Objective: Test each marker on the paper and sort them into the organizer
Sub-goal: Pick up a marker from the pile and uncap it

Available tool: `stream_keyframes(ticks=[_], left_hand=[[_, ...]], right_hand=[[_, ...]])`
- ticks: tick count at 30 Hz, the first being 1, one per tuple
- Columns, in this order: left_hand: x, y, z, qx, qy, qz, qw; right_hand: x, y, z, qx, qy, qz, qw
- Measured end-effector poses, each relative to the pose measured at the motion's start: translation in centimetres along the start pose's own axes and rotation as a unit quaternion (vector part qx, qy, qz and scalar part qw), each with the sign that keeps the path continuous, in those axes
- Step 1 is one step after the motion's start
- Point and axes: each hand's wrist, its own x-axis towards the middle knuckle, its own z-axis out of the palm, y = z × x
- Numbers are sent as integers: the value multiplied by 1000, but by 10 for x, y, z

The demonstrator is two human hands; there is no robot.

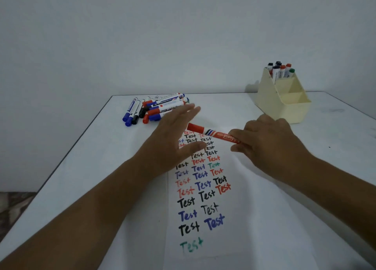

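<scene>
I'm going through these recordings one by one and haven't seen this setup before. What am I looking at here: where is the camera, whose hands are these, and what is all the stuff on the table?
There is no machine here. A person wears one wide-angle camera on the head, so you look forward and down along both forearms.

The right hand grips a red marker by its barrel, cap still on, above the paper. The left hand is open with straight fingers, just beside the marker's capped end and holding nothing.

On the white table lies a sheet of paper covered with the word "Test" in black, blue, red and green. At the far left is a pile of markers, lying flat. At the far right stands a cream organizer, with several markers upright in its rear compartment; its front compartments look empty.
</scene>
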Motion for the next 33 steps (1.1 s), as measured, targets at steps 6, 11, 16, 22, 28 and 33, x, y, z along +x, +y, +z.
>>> stream_keyframes(ticks=[6, 11, 16, 22, 28, 33], left_hand=[[5, 5, 0, 104, -54, 6, 993], [8, 5, -5, 133, -87, -34, 987], [4, 7, -5, 122, -83, -14, 989], [3, 1, -4, 46, -86, -42, 994], [2, -7, 0, -58, -48, -137, 988], [9, -15, 0, -78, -42, -159, 983]], right_hand=[[16, -9, -5, -56, 29, -59, 996], [27, -20, -7, -75, 8, -67, 995], [32, -20, -9, -78, 22, -70, 994], [32, -12, -12, -81, 25, -79, 993], [36, -2, -21, 66, -9, 53, 996], [34, -10, -20, 502, 57, 266, 821]])
